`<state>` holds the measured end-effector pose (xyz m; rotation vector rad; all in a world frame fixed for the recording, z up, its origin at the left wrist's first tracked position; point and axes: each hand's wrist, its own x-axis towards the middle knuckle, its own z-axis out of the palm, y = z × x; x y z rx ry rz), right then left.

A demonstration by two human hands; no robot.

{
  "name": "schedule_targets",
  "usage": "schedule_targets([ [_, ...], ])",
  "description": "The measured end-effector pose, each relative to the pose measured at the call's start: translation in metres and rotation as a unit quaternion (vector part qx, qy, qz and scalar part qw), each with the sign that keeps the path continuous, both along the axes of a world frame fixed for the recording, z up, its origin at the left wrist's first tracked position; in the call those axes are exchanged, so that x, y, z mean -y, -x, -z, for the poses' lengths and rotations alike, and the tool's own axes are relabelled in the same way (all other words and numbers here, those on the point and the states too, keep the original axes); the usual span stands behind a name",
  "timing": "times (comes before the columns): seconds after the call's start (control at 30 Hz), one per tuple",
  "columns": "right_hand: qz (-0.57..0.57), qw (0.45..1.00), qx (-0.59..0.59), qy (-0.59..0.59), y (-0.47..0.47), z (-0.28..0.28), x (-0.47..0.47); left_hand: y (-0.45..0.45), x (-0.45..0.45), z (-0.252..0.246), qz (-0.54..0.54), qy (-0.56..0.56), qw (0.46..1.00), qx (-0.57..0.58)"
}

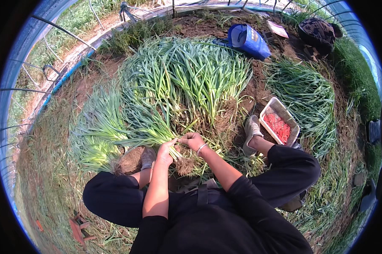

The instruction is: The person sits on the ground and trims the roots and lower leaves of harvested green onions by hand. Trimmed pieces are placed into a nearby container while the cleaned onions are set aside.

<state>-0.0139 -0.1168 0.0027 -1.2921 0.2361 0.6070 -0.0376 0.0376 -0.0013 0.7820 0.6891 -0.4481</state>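
A bunch of long-leaved green plants, perhaps leeks or garlic greens, lies across my left hand, which is closed around the pale stems. Brown roots stick out below that hand, and the leaves point up and to the left. At the upper side of the stems, my right hand has its thumb and fingers pinched together by the bunch. Whether something thin is between those fingers cannot be made out. A light bracelet circles my right wrist. Beyond both hands spreads a large heap of the same plants.
Right of my shoe stands a white plastic basket holding red bands. More plants lie at left and right. A blue bag rests behind the heap. Another person crouches far right. A wooden stool lies lower left.
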Motion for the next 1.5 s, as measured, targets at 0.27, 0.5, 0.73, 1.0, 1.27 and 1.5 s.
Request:
schedule_targets([
  [0.27, -0.042, 0.92, 0.167, 0.353, 0.01, 0.013, 0.007, -0.002, -0.006, 0.008, -0.016, -0.051, 0.998, 0.019],
  [0.5, -0.271, 0.773, 0.004, 0.573, 0.038, 0.055, 0.113, -0.012, -0.023, -0.011, -0.071, -0.047, 0.996, 0.03],
  [0.73, -0.218, 0.798, 0.396, 0.4, 0.017, -0.014, 0.029, -0.011, -0.01, -0.01, -0.009, -0.075, 0.997, 0.013],
  [1.0, -0.113, 0.898, 0.231, 0.358, 0.034, 0.025, 0.038, -0.001, -0.014, 0.002, -0.057, -0.1, 0.993, 0.012],
  [1.27, 0.017, 0.937, -0.004, 0.35, 0.019, 0.05, 0.117, -0.016, -0.037, -0.02, -0.087, -0.07, 0.992, 0.055],
  [1.5, -0.052, 0.836, 0.398, 0.375, 0.035, -0.001, 0.023, -0.003, -0.01, -0.012, -0.049, -0.074, 0.996, 0.031],
])
